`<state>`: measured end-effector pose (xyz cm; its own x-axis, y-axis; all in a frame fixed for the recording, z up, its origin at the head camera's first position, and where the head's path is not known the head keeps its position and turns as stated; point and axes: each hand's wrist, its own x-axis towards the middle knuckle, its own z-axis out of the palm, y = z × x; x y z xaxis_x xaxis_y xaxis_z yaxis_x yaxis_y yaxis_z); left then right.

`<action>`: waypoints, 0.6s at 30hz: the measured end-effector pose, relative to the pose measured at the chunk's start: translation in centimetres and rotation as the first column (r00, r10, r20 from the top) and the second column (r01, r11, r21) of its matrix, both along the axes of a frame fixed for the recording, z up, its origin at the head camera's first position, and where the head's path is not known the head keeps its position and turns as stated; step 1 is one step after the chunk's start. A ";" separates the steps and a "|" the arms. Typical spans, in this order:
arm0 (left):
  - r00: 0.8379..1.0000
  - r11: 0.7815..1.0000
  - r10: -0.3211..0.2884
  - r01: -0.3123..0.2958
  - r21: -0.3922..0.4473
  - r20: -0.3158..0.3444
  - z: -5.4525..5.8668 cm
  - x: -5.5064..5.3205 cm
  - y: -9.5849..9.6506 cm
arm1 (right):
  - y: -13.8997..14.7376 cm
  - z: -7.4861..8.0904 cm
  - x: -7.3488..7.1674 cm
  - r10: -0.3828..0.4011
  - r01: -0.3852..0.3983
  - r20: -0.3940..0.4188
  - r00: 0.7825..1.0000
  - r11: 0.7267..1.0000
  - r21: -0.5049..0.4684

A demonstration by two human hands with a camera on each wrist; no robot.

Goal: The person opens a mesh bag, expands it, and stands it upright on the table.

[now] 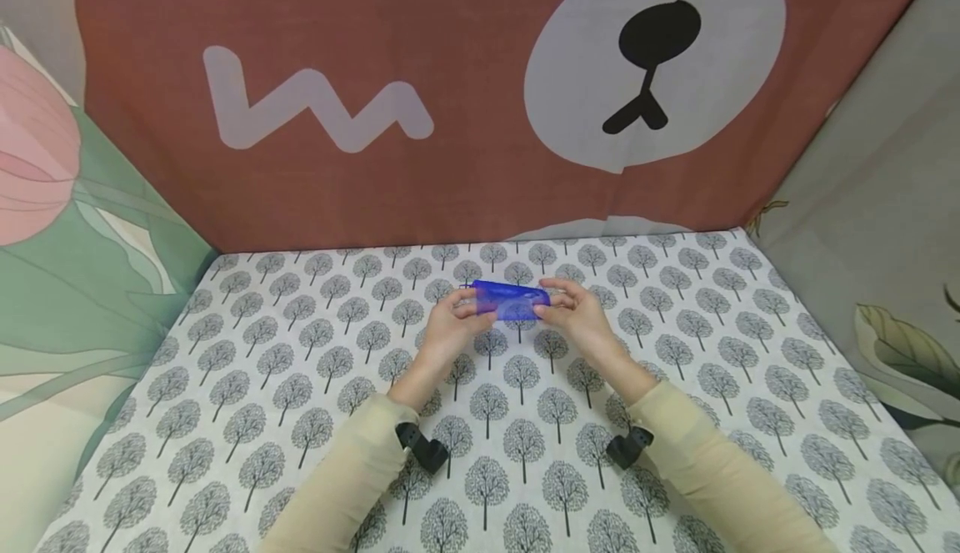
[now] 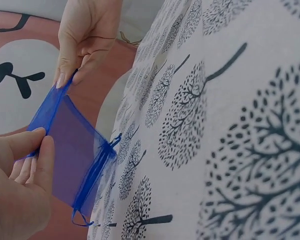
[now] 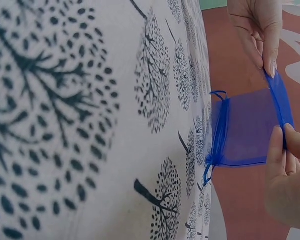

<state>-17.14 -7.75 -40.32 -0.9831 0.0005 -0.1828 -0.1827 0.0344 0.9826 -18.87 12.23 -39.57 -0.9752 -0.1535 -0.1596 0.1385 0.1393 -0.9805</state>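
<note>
A sheer blue drawstring pouch [image 1: 513, 301] is held up between both hands, just above the tree-print cloth. My left hand [image 1: 448, 332] pinches one end of its folded edge between thumb and fingers. At the other end, my right hand [image 1: 587, 325] pinches the same edge. In the left wrist view the pouch [image 2: 75, 145] hangs from that edge, its gathered drawstring [image 2: 94, 175] lowest, near the cloth. Small cord loops stick out at both sides of the gathers, as the drawstring [image 3: 221, 131] in the right wrist view also shows. Whether anything touches the cloth I cannot tell.
White cloth with grey trees [image 1: 487, 407] covers the table. A brown hanging with a bear face [image 1: 337, 186] stands behind it. Floral hangings [image 1: 45, 303] flank both sides. Black wrist cameras [image 1: 423, 449] sit at both cuffs.
</note>
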 end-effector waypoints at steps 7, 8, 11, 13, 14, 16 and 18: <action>1.000 1.000 0.006 -0.006 -0.018 0.012 -0.1 0.1 0.0 | -0.1 -0.2 -0.1 -0.014 0.014 -0.011 1.000 1.000 0.021; 1.000 1.000 0.008 -0.007 -0.019 0.014 -0.1 0.0 0.0 | -0.1 -0.2 -0.2 -0.013 0.013 -0.015 1.000 1.000 0.025; 1.000 0.999 0.013 -0.013 -0.029 0.004 -0.2 0.0 0.1 | -0.1 -0.2 -0.2 -0.013 0.014 -0.026 1.000 0.999 0.046; 1.000 0.999 0.016 -0.016 -0.038 -0.008 -0.4 -0.1 0.2 | -0.1 -0.2 -0.1 -0.014 0.016 -0.034 0.999 0.997 0.070; 1.000 0.999 0.021 -0.021 -0.038 -0.007 -0.4 -0.1 0.3 | -0.1 -0.2 -0.2 -0.014 0.017 -0.039 0.999 0.996 0.082; 0.999 0.999 0.029 -0.030 -0.040 -0.017 -0.5 -0.1 0.3 | -0.2 -0.3 -0.1 -0.018 0.022 -0.045 0.999 0.995 0.101; 0.999 0.998 0.036 -0.037 -0.050 -0.031 -0.5 -0.1 0.4 | -0.2 -0.3 -0.1 -0.023 0.028 -0.045 0.999 0.993 0.112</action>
